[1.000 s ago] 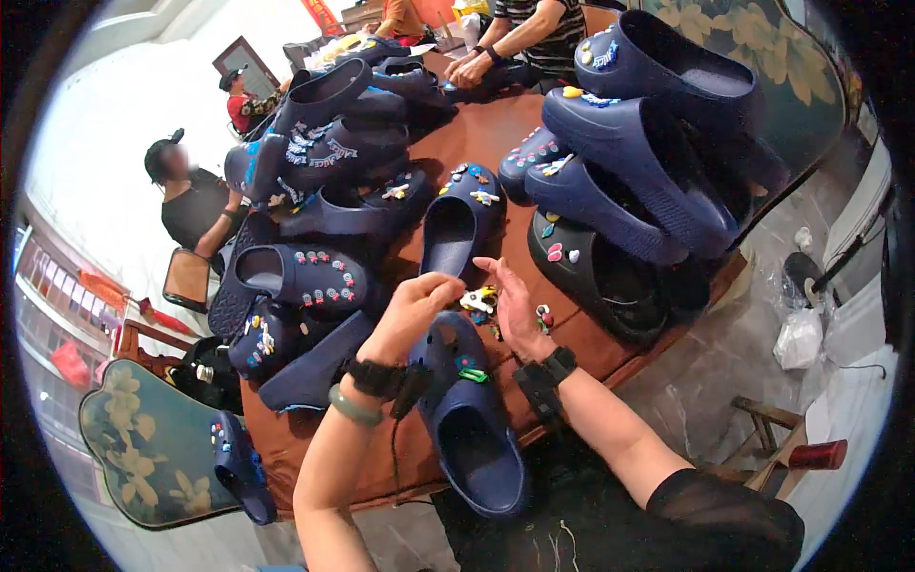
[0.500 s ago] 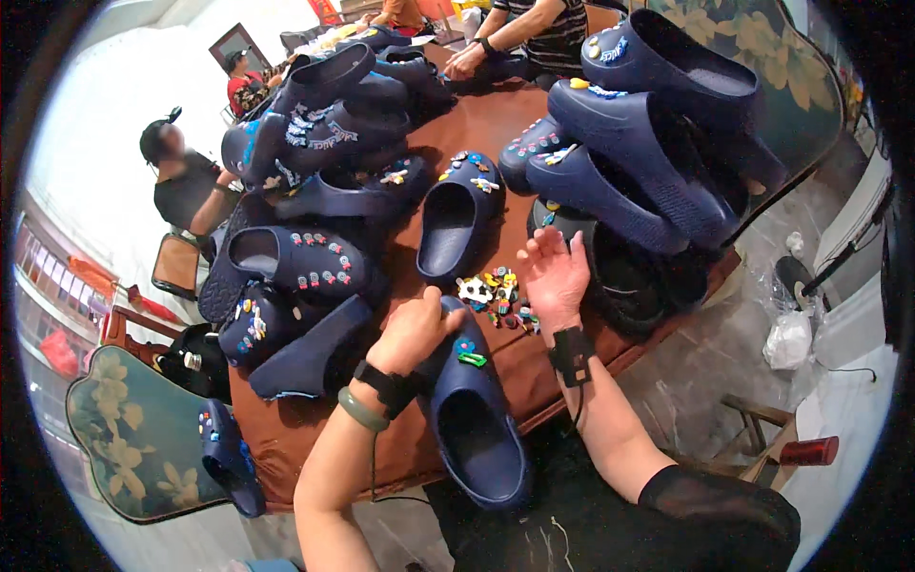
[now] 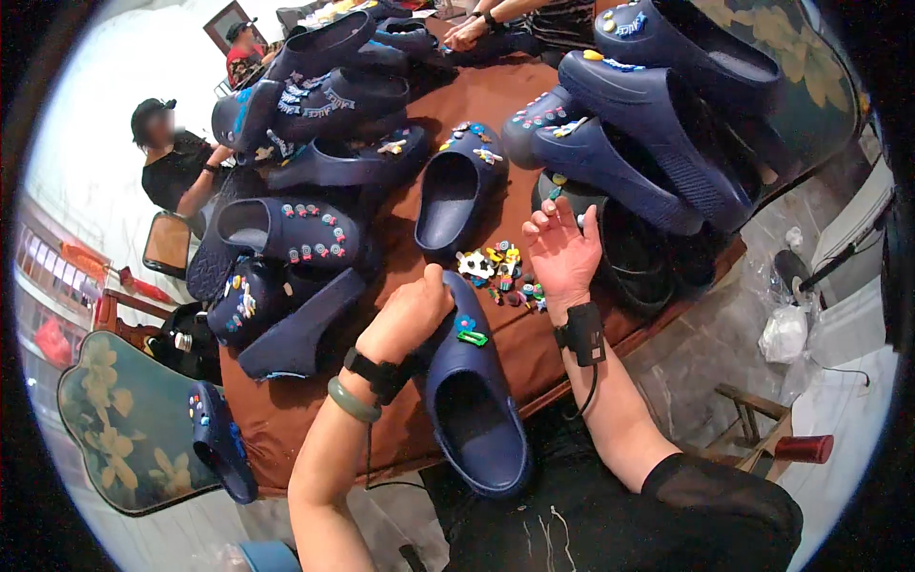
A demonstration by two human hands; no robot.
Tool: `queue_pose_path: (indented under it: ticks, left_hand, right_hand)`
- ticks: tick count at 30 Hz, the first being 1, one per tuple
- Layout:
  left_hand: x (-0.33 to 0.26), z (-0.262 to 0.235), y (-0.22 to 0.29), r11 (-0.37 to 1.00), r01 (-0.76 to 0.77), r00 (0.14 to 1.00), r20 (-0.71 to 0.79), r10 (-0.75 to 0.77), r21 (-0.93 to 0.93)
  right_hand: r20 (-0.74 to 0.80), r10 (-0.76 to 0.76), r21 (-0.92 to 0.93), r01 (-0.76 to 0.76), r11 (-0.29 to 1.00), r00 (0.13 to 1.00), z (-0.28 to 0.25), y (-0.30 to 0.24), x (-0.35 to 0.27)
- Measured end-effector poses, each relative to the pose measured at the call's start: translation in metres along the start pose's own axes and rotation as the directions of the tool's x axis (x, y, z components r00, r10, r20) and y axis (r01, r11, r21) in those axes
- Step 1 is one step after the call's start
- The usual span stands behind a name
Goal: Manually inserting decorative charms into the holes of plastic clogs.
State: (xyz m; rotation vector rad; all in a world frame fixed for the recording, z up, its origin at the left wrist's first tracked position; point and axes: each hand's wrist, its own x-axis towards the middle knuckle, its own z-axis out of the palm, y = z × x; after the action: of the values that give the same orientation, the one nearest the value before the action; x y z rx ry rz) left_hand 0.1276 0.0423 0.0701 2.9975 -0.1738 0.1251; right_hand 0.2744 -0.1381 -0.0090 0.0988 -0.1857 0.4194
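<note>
Head view: left hand (image 3: 412,310) gripping clog (image 3: 472,391)

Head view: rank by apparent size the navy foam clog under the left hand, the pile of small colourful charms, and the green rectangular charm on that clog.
1. Navy foam clog, though it lies nearest the camera, which enlarges it.
2. Pile of small colourful charms.
3. Green rectangular charm.

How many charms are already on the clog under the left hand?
2 visible: a blue flower charm and a green charm just below it, both on the clog front, beside the left hand. That hand covers part of the front, so more may be hidden.
</note>
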Motion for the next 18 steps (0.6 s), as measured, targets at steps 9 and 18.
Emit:
queue_pose_path:
  ticks: [9,18]
  left_hand:
    - [-0.007,0.023,-0.022,0.963,0.079,0.990,-0.091,-0.105,-0.256]
    - [0.012,0.003,0.003,0.749,0.147,0.985,0.029,-0.169,-0.646]
  right_hand:
    - [-0.022,0.016,-0.037,-0.017,0.999,1.000,-0.009,0.003,0.005]
    - [-0.012,0.069,-0.034,-0.070,0.997,0.998,-0.016,0.007,0.007]
